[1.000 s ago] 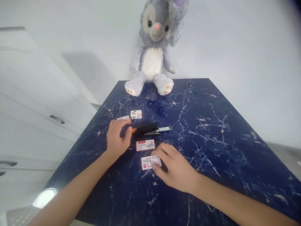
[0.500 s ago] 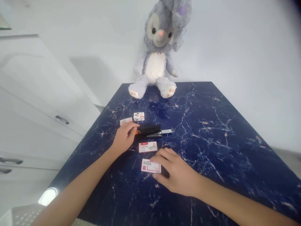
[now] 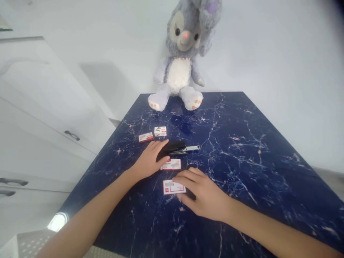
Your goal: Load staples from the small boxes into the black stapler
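Note:
My left hand [image 3: 151, 159] is spread around the left end of a black stapler [image 3: 177, 147], its index finger along the far side and its thumb over the near side. The thumb overlaps a red-and-white staple box [image 3: 173, 165]; whether it touches the box I cannot tell. The stapler's silver tray sticks out to the right. My right hand [image 3: 201, 193] has its fingers and thumb at opposite edges of a nearer white staple box [image 3: 172, 188] with a red outline, lying flat on the table.
Beyond my left hand are a small red-and-white box [image 3: 146, 137] and a small white box [image 3: 160, 131]. A grey plush rabbit [image 3: 178, 75] sits at the far edge of the blue marbled table [image 3: 228, 154]. White cabinets [image 3: 40, 118] stand to the left.
My left hand has moved right over the stapler's orange end, which it now hides, with the thumb apart from the fingers. My right thumb has come closer to the near box's edge.

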Motion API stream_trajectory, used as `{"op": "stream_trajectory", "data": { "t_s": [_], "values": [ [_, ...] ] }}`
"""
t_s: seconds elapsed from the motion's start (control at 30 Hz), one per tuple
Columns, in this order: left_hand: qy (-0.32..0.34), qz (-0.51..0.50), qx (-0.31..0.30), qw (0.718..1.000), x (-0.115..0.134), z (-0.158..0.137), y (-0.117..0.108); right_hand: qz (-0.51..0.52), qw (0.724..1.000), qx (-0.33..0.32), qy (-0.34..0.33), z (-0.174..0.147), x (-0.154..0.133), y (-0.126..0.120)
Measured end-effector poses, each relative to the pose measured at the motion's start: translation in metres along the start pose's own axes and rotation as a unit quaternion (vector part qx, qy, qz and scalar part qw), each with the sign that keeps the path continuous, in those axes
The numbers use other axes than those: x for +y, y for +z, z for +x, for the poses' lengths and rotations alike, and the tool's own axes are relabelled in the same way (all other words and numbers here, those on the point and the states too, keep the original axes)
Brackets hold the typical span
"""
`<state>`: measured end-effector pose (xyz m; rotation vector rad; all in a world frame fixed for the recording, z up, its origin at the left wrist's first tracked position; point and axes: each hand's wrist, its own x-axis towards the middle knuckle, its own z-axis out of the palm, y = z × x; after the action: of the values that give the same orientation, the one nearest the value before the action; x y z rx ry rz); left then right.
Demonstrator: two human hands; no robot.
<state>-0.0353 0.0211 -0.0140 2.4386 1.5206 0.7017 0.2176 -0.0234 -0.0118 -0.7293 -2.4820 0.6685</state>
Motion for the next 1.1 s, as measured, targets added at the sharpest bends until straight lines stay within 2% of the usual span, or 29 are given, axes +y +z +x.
{"op": "stream_trajectory", "data": {
  "t_s": [0.03, 0.1, 0.17, 0.23, 0.3, 0.47, 0.57, 0.73, 0.9, 1.1],
  "values": [
    [0.009, 0.009, 0.014, 1.000, 0.000, 0.000, 0.000, -0.003, 1.000, 0.002, -0.003, 0.000, 0.000, 0.000],
    [0.043, 0.032, 0.080, 0.995, 0.000, -0.001, -0.002, -0.007, 1.000, 0.006, -0.010, 0.000, -0.001, 0.000],
    [0.104, 0.050, 0.165, 0.980, 0.002, -0.004, -0.006, -0.006, 1.000, 0.007, -0.011, 0.000, -0.001, 0.000],
    [0.162, 0.044, 0.205, 0.964, 0.009, -0.007, -0.011, -0.003, 1.000, 0.005, -0.008, 0.000, -0.001, 0.001],
    [0.189, 0.027, 0.169, 0.967, 0.018, -0.010, -0.012, -0.003, 1.000, 0.003, -0.006, 0.000, -0.001, 0.001],
    [0.188, 0.001, -0.036, 0.981, 0.033, -0.008, -0.003, -0.004, 1.000, -0.002, -0.012, 0.000, 0.000, 0.002],
    [0.169, -0.027, -0.087, 0.981, 0.033, -0.006, 0.001, -0.003, 1.000, -0.004, -0.011, 0.000, 0.001, 0.002],
    [0.134, -0.031, -0.080, 0.987, 0.033, -0.007, 0.001, 0.003, 1.000, -0.004, -0.011, 0.001, 0.001, 0.002],
    [0.132, -0.022, -0.050, 0.990, 0.035, -0.009, 0.003, -0.001, 1.000, -0.004, -0.011, 0.000, 0.001, 0.002],
    [0.214, 0.019, 0.023, 0.976, 0.036, -0.013, 0.007, -0.017, 1.000, -0.005, -0.014, 0.000, 0.002, 0.002]
  ]
}}
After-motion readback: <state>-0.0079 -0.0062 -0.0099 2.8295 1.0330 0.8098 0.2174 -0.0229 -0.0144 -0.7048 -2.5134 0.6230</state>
